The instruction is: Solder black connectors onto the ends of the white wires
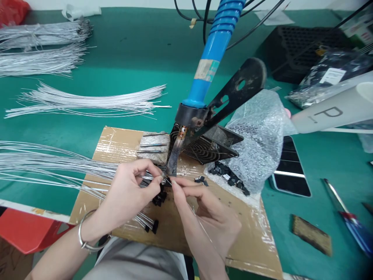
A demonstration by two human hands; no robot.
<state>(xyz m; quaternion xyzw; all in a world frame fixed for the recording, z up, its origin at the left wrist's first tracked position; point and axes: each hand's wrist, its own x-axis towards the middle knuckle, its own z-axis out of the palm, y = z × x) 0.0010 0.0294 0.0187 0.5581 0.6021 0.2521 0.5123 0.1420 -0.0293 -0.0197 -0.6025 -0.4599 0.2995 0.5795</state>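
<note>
Both hands meet at the tip of a soldering iron (174, 157), which hangs fixed in a black stand (233, 97), blue handle up. Left hand (128, 198) pinches a thin white wire (87, 171) between thumb and forefinger, the wire end brought up to the tip. Right hand (204, 217) has thumb and forefinger pressed together on something small and dark, most likely a black part (167, 181), held against the wire end (too small to tell whether part and wire touch). All this sits over a taped cardboard sheet (122, 146) on the green tabletop (131, 58). Loose parts lie in a little heap (159, 199) just under the fingers and more spill from a bubble-wrap bag (259, 132) to the right. Wires with parts already on their ends (150, 225) lie near the left wrist. Spare wire bundles (87, 101) are well apart at the back; a phone (288, 171) rests beside the bag. Risks, as I judge them: fingertips are very near the hot tip, so a small slip could burn them; a loose pinch could drop the part into the heap; the fanned wires under the left hand could snag and drag finished pieces; holding too long on the tip could scorch the part.
</note>
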